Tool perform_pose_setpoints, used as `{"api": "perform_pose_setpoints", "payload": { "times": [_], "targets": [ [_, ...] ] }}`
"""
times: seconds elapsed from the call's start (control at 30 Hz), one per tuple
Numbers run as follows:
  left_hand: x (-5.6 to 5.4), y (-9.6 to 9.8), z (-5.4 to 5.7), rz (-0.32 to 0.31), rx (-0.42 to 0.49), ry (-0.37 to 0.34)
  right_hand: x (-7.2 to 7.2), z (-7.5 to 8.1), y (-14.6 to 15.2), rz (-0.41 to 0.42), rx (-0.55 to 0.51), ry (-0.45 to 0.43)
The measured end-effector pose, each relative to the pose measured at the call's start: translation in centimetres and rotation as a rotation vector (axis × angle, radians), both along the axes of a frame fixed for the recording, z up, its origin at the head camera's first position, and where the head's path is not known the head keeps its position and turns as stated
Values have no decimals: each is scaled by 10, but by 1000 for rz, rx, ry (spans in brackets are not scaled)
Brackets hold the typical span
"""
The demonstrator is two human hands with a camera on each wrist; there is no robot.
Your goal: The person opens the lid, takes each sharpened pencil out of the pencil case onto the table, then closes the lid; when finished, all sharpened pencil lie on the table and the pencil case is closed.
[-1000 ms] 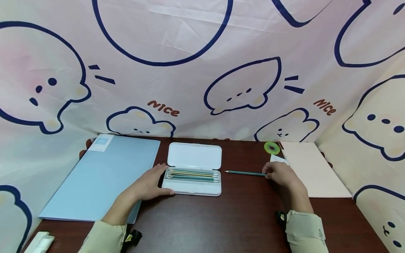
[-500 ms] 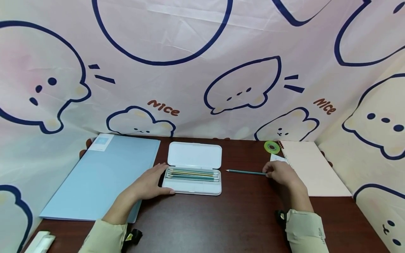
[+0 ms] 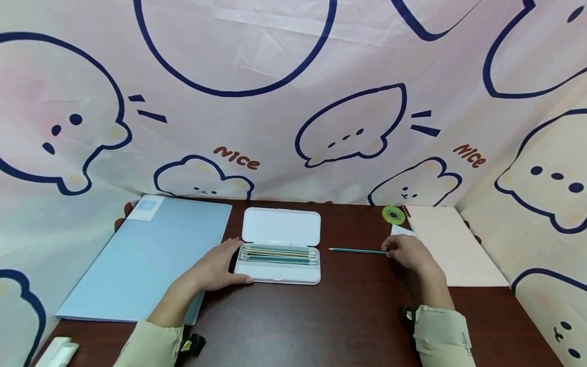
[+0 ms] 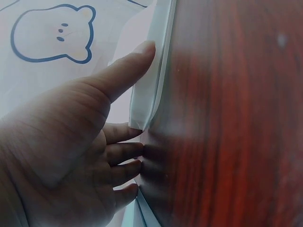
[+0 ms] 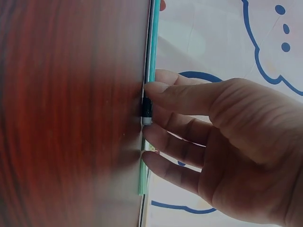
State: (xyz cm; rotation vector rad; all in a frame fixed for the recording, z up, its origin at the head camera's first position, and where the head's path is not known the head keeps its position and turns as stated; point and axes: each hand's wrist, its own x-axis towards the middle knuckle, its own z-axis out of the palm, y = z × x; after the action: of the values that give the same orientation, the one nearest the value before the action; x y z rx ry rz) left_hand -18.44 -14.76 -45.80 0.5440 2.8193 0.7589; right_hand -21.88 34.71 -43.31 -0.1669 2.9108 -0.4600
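Note:
A white pencil case [image 3: 284, 276] lies with its lid [image 3: 282, 227] raised and several pencils [image 3: 279, 254] in its tray. My left hand [image 3: 217, 265] grips its left end, thumb along the front edge and fingers around the back corner. In the left wrist view, the thumb [image 4: 137, 59] lies against the case wall, fingertips down by the table. My right hand [image 3: 408, 251] pinches a teal pencil [image 3: 355, 250] between thumb and index finger near its eraser end [image 5: 147, 118]. Its point faces left, toward the case; the pencil is low over the table.
A large light-blue folder [image 3: 151, 260] lies left, partly under my left forearm. To the right are a cream spiral-bound pad [image 3: 458, 250], a green ring-shaped roll [image 3: 393, 215] and a small white card [image 3: 401, 231]. A white packet [image 3: 58, 351] sits front left. Printed cloth [image 3: 275, 127] stands behind the table.
Almost nothing: the pencil in my right hand has shifted very slightly to the right. Both hands stay in place, the left one on the case.

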Motion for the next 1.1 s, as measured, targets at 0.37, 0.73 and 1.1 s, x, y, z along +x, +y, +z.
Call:
{"api": "perform_pose_setpoints", "payload": {
  "times": [0.37,0.73,1.1],
  "targets": [
    [14,-5,-7,-1,33,-24,6,-11,-7,16,-6,-30],
    [15,-2,-6,-5,22,-20,11,-11,-5,43,2,7],
    [1,-3,-3,-14,20,-5,7,3,-3,51,-20,3]
  ]
}}
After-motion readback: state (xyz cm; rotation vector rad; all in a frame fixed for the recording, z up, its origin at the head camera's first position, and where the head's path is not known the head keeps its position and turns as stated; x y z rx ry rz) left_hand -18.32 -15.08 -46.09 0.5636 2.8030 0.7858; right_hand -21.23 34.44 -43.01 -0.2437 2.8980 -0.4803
